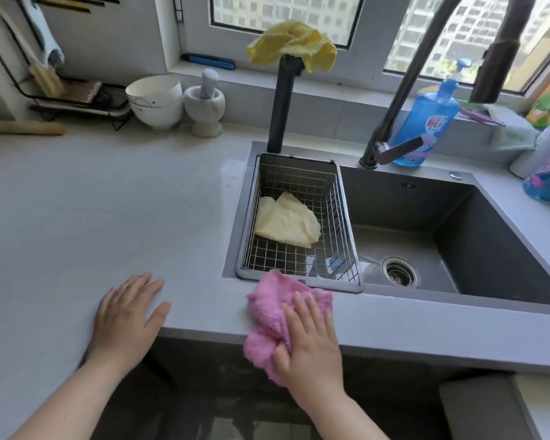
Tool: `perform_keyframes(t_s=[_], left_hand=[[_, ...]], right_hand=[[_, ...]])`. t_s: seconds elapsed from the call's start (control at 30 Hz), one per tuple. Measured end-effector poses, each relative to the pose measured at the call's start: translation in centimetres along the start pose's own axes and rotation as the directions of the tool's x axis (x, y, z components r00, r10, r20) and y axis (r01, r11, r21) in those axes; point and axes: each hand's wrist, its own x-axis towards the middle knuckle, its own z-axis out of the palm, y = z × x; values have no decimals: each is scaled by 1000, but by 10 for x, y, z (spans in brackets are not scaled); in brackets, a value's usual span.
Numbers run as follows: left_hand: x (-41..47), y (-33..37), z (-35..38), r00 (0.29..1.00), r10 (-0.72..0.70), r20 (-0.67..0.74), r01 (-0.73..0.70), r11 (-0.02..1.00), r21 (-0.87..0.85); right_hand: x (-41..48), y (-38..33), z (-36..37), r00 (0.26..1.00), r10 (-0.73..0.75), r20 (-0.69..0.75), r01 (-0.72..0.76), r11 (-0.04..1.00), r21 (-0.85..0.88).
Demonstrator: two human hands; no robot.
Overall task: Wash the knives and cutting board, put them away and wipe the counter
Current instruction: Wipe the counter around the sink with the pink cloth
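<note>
Wiping worktop (77, 201) front edge: right hand (308, 344) pressing pink cloth (267, 309) flat under palm, likely soft, light, limp; left hand (124, 315) flat, empty.

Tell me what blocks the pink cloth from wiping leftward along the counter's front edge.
Only the left hand, resting flat on the counter just left of the pink cloth that the right hand presses. Nothing else visible stands along that front edge.

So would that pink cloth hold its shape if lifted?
Probably not: the pink cloth bunches under the right hand and droops over the counter edge, so likely floppy. Its fuzzy surface suggests it is light, not slippery.
</note>
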Motion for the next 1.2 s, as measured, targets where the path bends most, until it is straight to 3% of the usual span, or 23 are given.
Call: perform_keyframes(t_s=[0.13,0.2,0.27,0.4,0.5,0.57,0.67,0.8,0.9,1.0,1.1,1.2], left_hand=[[1,-19,-9,996,85,-38,-82,994,66],[1,-34,-14,991,77,-110,-66,993,95],[1,-46,-19,989,29,-144,-13,994,111],[0,-58,-19,985,-42,-169,56,995,82],[3,-55,-19,981,-37,-193,52,996,73],[3,-56,-19,978,-23,-207,41,996,82],[3,-58,-18,973,-23,-231,42,996,79],[5,-61,-16,973,-20,-228,38,996,75],[5,-64,-14,969,-39,-243,58,996,71],[5,-68,-12,962,-33,-271,61,994,96],[5,-66,-15,958,-41,-284,68,994,87],[6,-65,-19,967,-71,-244,79,997,24]], right_hand=[[-3,23,-7,995,-94,-21,92,993,-73],[-9,48,-10,999,-16,-51,13,997,-73],[-14,62,-16,988,145,-46,-144,989,39],[-5,40,-8,937,316,-146,-305,948,96],[5,-3,2,974,210,-84,-208,978,32],[11,-36,10,994,107,32,-105,994,-41],[20,-92,23,982,-131,139,137,990,-33],[43,-136,11,932,-335,142,344,938,-47],[66,-138,10,871,-488,50,490,871,-27],[99,-126,6,872,-461,166,466,885,14],[129,-125,3,947,-313,74,314,949,0],[124,-146,8,945,-312,96,316,948,-26]])
